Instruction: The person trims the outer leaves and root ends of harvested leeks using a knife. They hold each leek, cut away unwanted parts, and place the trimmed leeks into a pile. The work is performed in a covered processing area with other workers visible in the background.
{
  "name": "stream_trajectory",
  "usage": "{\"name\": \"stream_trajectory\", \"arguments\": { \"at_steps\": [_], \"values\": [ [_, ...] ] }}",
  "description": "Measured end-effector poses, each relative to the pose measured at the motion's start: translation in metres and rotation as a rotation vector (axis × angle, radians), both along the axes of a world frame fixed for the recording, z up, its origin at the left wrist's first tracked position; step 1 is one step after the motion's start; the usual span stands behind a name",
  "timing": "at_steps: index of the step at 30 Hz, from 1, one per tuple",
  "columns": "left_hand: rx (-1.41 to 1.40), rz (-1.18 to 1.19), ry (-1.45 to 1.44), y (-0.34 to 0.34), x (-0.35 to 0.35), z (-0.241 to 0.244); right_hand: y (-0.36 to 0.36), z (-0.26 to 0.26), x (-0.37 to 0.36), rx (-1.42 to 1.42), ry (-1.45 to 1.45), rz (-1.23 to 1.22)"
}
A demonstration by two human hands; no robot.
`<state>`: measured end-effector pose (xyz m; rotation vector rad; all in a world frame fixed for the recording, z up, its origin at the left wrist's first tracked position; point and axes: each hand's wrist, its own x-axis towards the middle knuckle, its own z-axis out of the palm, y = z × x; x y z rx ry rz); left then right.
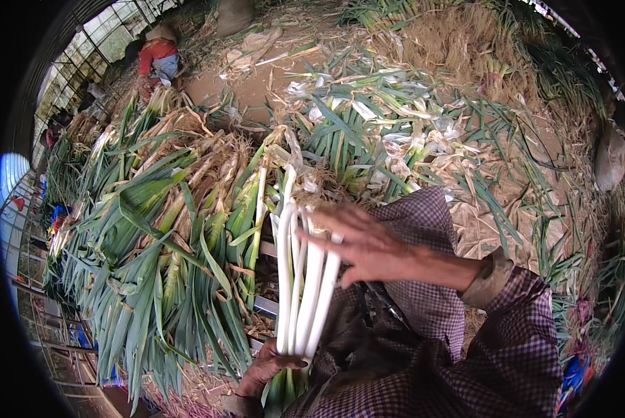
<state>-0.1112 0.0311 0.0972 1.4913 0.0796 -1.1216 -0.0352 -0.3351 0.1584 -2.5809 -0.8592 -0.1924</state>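
Note:
My left hand (272, 367) is wrapped around a bunch of peeled long green onions (305, 277), low down where the white stalks turn green. The stalks stand nearly upright in the view, with the root end uppermost. Blurred by motion, my right hand (362, 243) is over the upper right of the bunch with its fingers spread. Whether its fingertips touch the stalks I cannot tell. To the left lies a large heap of unpeeled green onions (171, 251), their dry roots towards the top and green leaves hanging down.
Stripped leaves and white skins (375, 120) litter the ground ahead. Beyond them, at the upper right, more onions are piled with their roots (448, 47) showing. A person in a red top (159, 55) is at the far left. A pale sack (611, 157) lies at the right.

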Motion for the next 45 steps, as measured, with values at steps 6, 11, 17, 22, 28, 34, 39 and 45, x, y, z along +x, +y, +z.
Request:
{"name": "stream_trajectory", "arguments": {
  "at_steps": [6, 11, 17, 22, 28, 34, 39, 45],
  "values": [
    [-0.01, -0.407, 0.081, -0.05, 0.028, 0.03, 0.031, -0.034, -0.047, -0.295, -0.301, 0.319],
    [-0.031, -0.584, 0.112, -0.072, 0.056, 0.057, -0.015, -0.028, -0.053, -0.372, -0.608, 0.171],
    [0.096, -0.473, -0.438, 0.002, 0.129, 0.046, -0.168, 0.081, -0.037, -0.583, -0.506, -0.165],
    [0.082, 0.138, -0.438, 0.079, 0.162, -0.046, -0.336, 0.122, -0.155, -0.783, -0.313, -0.986],
    [0.153, 0.108, -0.626, 0.017, 0.159, -0.134, -0.451, 0.058, -0.483, -0.68, -0.172, -1.949],
    [0.418, 0.119, -1.03, -0.039, 0.15, -0.196, -0.266, -0.081, -0.762, -0.309, 0.072, -2.594],
    [0.611, 0.113, -1.279, -0.059, 0.143, -0.212, -0.083, -0.214, -0.769, -0.002, 0.527, -2.718],
    [0.772, 0.056, -1.188, -0.081, 0.156, -0.198, -0.062, -0.278, -0.743, 0.175, 0.486, -2.613]
  ]
}}
